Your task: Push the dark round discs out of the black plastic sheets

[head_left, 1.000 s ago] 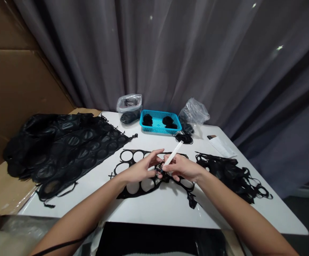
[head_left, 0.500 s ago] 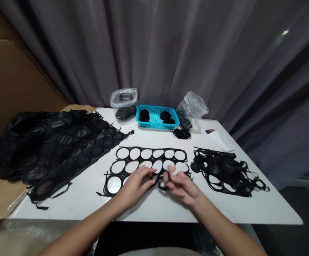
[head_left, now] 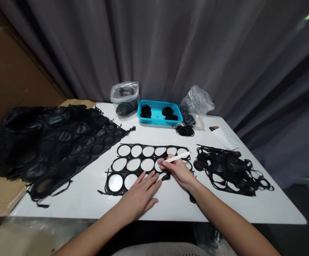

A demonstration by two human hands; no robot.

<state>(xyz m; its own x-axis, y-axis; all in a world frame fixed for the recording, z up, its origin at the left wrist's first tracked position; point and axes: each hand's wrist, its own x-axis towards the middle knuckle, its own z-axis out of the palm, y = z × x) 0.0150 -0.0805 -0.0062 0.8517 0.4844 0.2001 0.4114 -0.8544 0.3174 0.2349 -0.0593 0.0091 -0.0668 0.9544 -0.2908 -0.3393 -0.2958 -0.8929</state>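
A black sheet with rows of round holes (head_left: 128,171) lies flat on the white table in front of me. My left hand (head_left: 141,195) rests on its near part, fingers stretched out and palm down. My right hand (head_left: 178,170) is closed around a slim white pen-shaped tool (head_left: 179,156). The lower end of the tool points at a hole in the middle row, though its tip is too small to make out. Beside my right hand lies a crumpled black scrap (head_left: 166,176). My right forearm and hand cover the sheet's near right part.
To the left spreads a large heap of perforated black sheets (head_left: 64,142). A tangled black pile (head_left: 226,169) lies on the right. Behind stand a turquoise basket (head_left: 160,123) with black bundles, a bag-lined tub (head_left: 125,101), a plastic bag (head_left: 197,101) and a black coil (head_left: 185,130).
My right hand has moved away from me over the middle row with the white tool, and no longer has a black ring at its fingers. My left hand has flattened onto the sheet.
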